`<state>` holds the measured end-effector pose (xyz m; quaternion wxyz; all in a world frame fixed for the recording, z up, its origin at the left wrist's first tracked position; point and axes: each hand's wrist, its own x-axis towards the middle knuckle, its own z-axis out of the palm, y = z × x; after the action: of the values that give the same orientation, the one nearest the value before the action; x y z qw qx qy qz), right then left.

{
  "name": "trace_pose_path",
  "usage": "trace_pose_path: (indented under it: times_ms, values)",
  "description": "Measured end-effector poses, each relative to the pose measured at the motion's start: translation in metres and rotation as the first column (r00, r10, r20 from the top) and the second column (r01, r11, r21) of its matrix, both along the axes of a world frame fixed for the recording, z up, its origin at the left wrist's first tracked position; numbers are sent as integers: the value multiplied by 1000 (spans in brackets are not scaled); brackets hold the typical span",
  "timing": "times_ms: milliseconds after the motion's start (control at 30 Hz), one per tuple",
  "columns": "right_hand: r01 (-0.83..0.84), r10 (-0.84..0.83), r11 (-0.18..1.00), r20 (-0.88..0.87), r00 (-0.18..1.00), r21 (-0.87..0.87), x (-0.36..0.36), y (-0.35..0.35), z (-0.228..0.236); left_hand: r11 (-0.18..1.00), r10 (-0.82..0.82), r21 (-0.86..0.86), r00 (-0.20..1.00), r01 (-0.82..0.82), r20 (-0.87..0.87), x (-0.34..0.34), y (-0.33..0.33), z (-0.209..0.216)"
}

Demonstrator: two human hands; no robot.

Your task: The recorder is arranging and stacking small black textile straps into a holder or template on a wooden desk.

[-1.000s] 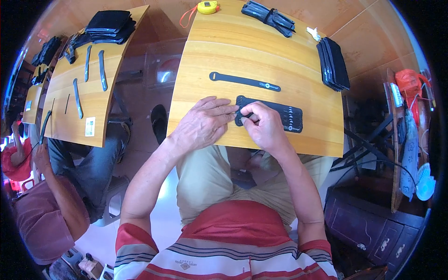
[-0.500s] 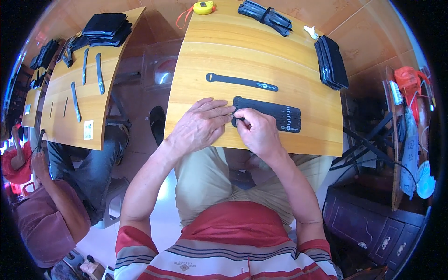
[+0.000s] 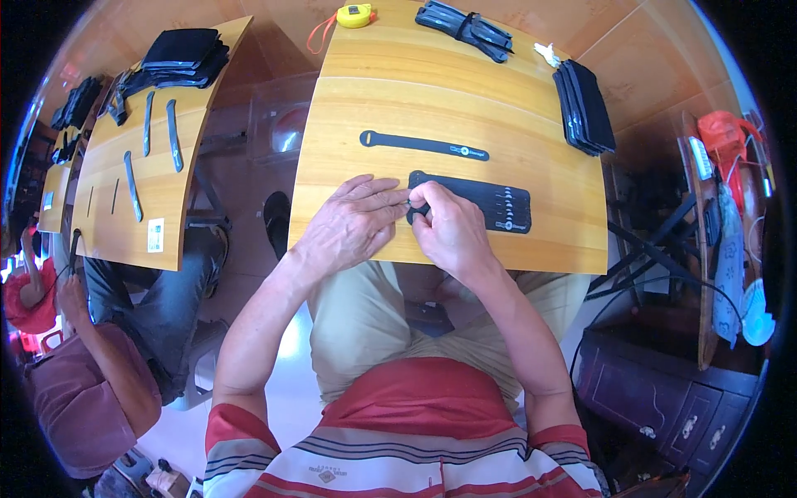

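A fanned stack of black cable straps (image 3: 486, 195) lies on the wooden table in front of me, with light printed marks lined up at the right end. My right hand (image 3: 448, 228) is pinched closed at the stack's left end, over the strap heads; its thumb and bent index finger partly hide what they grip. Beside it, my left hand (image 3: 357, 216) rests palm down with fingers stretched out, the fingertips reaching that same end. Farther back, a single black cable strap (image 3: 423, 145) lies flat, its slotted head to the left.
On the table (image 3: 332, 108) are a yellow tape measure (image 3: 355, 15), a bound black bundle (image 3: 465, 31) and a black strap pile (image 3: 584, 108). A second table (image 3: 100, 236) at left holds straps and stacks, with a co-worker (image 3: 91, 390) seated there. A cluttered rack (image 3: 706, 249) stands right.
The view has shifted slightly. My right hand's fingers have curled and moved a little left at the stack's end; my left hand stays nearly in place.
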<state>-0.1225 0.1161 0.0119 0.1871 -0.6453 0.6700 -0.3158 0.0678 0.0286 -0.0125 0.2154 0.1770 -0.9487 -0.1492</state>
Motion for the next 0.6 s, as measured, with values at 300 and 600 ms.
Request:
trace_pose_path:
  times_ms: [300,600]
  values:
    - [-34,36,999,-43,998,39,-2,-6,0,1000,3,-14,1000,-3,10,-1,0,0]
    - [-28,32,999,-83,996,43,-2,-7,2,1000,10,-8,1000,-10,16,0,0,0]
